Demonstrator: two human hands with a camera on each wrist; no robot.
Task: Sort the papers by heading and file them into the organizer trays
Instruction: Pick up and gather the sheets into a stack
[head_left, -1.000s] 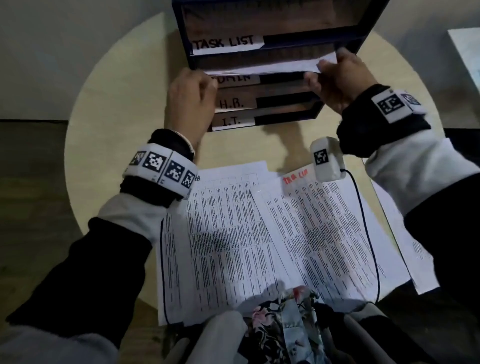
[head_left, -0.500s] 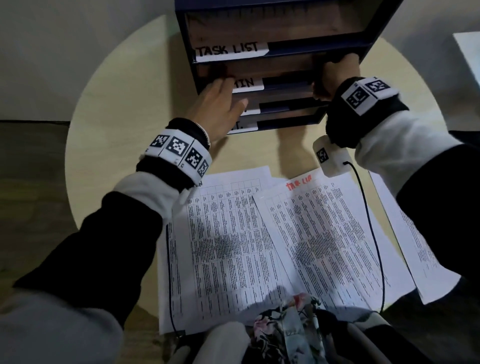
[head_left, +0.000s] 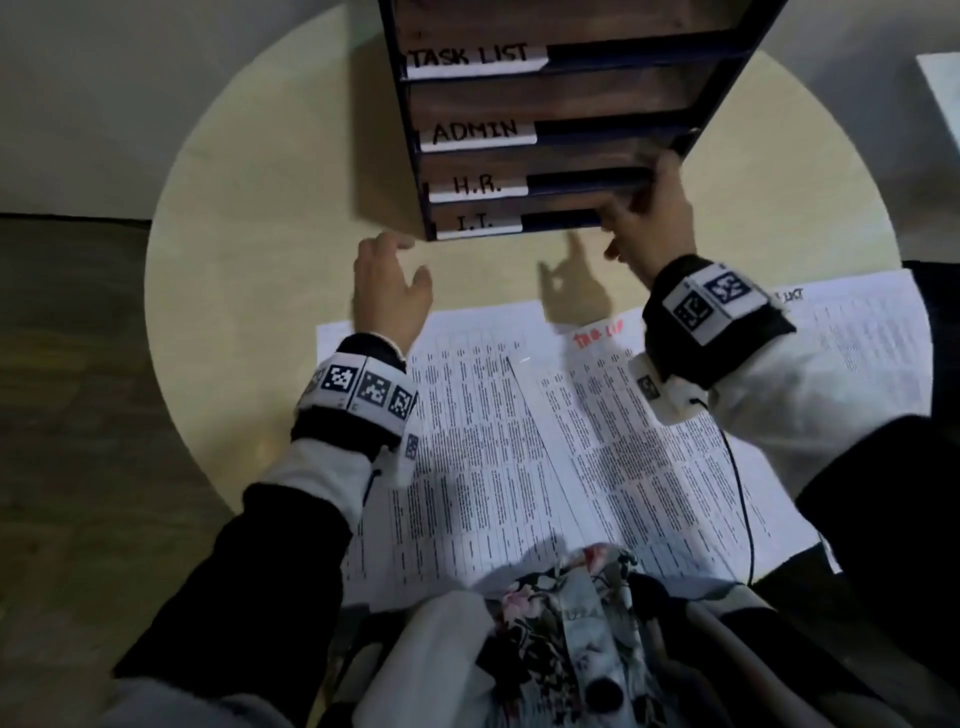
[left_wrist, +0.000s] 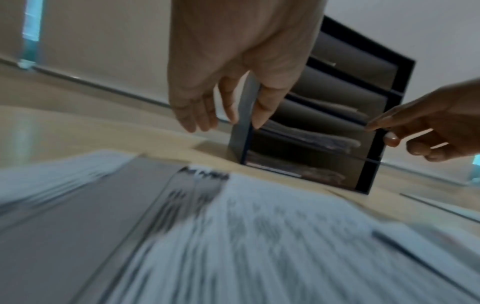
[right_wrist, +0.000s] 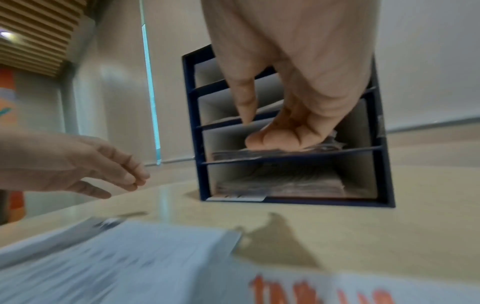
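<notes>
A dark blue organizer (head_left: 623, 52) stands at the back of the round table, its trays labelled TASK LIST, ADMIN, H.R. and I.T. Printed sheets (head_left: 483, 441) lie spread in front of me, one with a red heading (head_left: 597, 335). My left hand (head_left: 400, 260) hovers with relaxed fingers by the organizer's lower left corner (left_wrist: 241, 127) and holds nothing. My right hand (head_left: 639, 218) is at the organizer's right front. Its straight index finger (right_wrist: 244, 111) touches a shelf edge, and the other fingers are curled and empty. Filed papers (right_wrist: 280, 185) lie in the two lowest trays.
Another printed sheet (head_left: 857, 353) lies at the right, partly under my right sleeve. A white object (head_left: 940, 88) shows at the far right edge. Bare tabletop (head_left: 260, 234) extends left of the organizer. Floral cloth (head_left: 561, 623) and a wrist cable (head_left: 743, 493) hang over the near papers.
A second ago both hands pushed a sheet into the ADMIN tray. The sheet is now out of sight in the organizer. Both hands have drawn back and down, the left one farther.
</notes>
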